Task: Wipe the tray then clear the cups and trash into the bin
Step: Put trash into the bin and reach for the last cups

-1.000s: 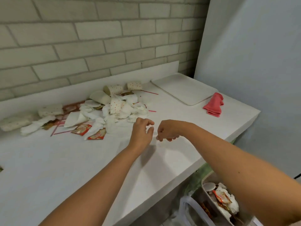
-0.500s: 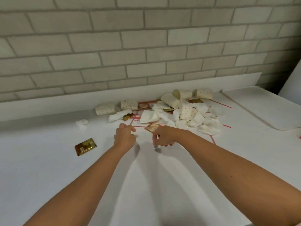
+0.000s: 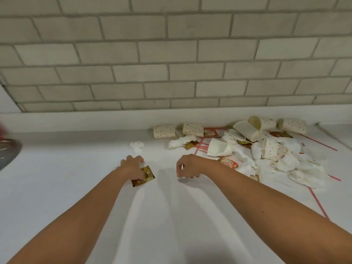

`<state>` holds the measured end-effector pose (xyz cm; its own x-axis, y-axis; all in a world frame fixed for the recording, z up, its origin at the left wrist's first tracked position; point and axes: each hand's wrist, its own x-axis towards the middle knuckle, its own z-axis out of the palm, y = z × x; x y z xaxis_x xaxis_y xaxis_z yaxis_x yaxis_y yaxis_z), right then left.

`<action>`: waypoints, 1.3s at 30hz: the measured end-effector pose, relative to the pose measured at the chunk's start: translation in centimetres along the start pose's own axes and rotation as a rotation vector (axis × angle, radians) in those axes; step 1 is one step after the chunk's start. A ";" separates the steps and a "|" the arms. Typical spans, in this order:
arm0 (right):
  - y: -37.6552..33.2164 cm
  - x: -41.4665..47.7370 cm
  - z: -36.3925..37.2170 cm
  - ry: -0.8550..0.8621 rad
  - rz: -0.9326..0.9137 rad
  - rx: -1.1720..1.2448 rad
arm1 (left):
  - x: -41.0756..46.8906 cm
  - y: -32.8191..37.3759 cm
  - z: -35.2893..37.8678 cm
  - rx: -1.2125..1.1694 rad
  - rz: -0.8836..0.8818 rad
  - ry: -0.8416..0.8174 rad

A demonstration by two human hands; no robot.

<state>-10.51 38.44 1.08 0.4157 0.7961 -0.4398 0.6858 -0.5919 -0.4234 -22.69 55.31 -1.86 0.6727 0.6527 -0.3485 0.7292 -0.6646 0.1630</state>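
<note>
My left hand [image 3: 133,166] lies on a gold sauce packet [image 3: 147,175] on the white counter [image 3: 76,187], thumb and curled fingers closing on its near-left part. My right hand [image 3: 187,166] hovers just right of it, fingers curled under, holding nothing. Behind and to the right is a heap of crumpled napkins [image 3: 297,168]. Dotted paper cups lie on their sides at the wall [image 3: 164,131] [image 3: 192,129] [image 3: 292,125]. Another dotted cup [image 3: 272,149] sits in the heap. A corner of the white tray [image 3: 339,130] shows at the far right edge.
A small crumpled tissue [image 3: 137,145] lies just beyond my left hand. A red sauce packet [image 3: 229,162] and thin red straws [image 3: 318,201] lie near my right forearm. A blurred dark grey and red object [image 3: 7,153] juts in at the left edge. A brick wall backs the counter.
The view swung left, away from the tray, red cloth and bin. Both hands moved left along the counter, and my left hand reached the gold packet and came down on it.
</note>
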 end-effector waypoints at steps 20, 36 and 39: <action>-1.0 5.8 1.4 0.331 -0.021 0.354 | 3.4 2.6 -0.3 -0.907 0.248 -0.111; 1.0 10.0 -2.7 0.228 0.066 -0.305 | 11.4 -1.2 0.3 -0.106 0.142 0.381; 1.4 10.4 -1.7 0.274 0.044 -0.286 | 12.0 -1.1 0.2 -0.128 0.170 0.369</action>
<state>-4.20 46.13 -2.72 0.5658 0.7977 -0.2086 0.7865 -0.5981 -0.1539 -15.42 63.79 -6.45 0.7672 0.6400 0.0435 0.5983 -0.7384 0.3111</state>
